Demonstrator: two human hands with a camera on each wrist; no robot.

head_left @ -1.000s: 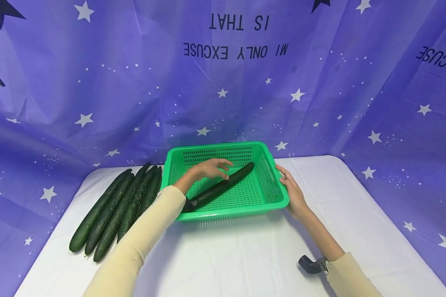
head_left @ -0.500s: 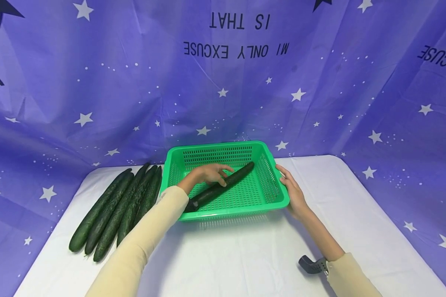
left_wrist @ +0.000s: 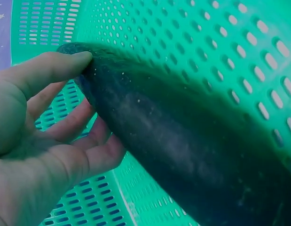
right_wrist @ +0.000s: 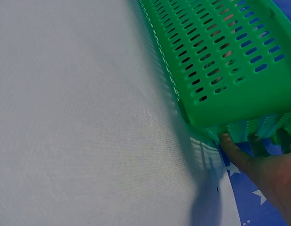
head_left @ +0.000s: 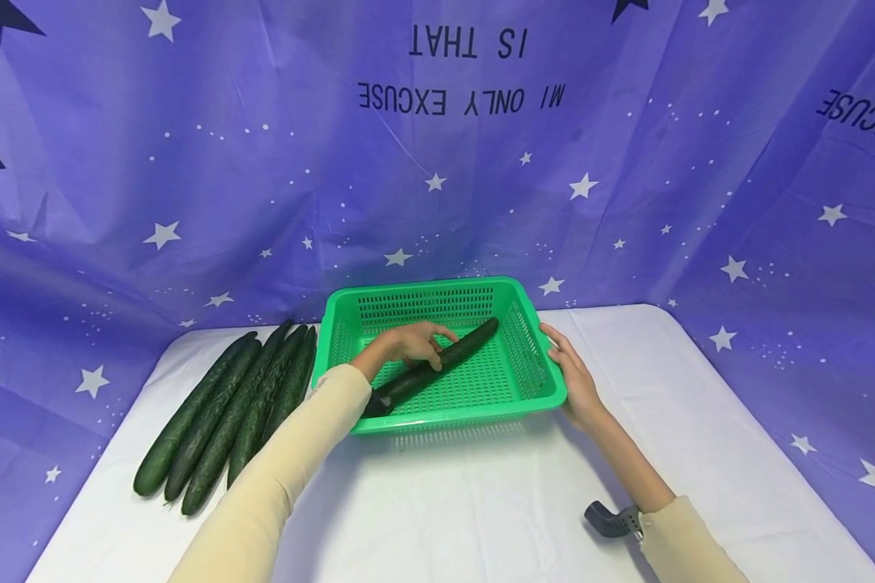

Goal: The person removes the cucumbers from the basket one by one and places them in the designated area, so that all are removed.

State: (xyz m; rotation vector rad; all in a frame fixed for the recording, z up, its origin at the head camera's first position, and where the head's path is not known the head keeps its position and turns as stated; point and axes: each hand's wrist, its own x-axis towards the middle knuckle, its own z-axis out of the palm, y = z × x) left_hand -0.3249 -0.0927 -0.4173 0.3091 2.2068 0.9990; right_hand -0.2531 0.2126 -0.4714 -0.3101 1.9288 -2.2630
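In the head view a green plastic basket (head_left: pixel 455 418) sits at the back middle of the table. One long dark cucumber (head_left: pixel 468 343) lies slantwise inside it. My left hand (head_left: pixel 411 342) reaches in and holds this cucumber near its middle in the head view; the left wrist view shows the thumb on top of the cucumber (left_wrist: pixel 169 125) and the fingers along its side. My right hand (head_left: pixel 578 379) rests against the basket's right side. From the right wrist, fingertips touch the outer wall under the rim, fairly straight; the thumb is not plainly visible.
Several more cucumbers (head_left: pixel 211 413) lie side by side on the white tablecloth (head_left: pixel 496 518), left of the basket. A blue starry curtain (head_left: pixel 437 210) hangs behind and at both sides. A dark grey curved piece (head_left: pixel 611 518) sticks out at the right wrist.
My left hand has lowered onto the cucumber in the basket and its fingers have closed round it. The right hand and the basket have stayed in place.
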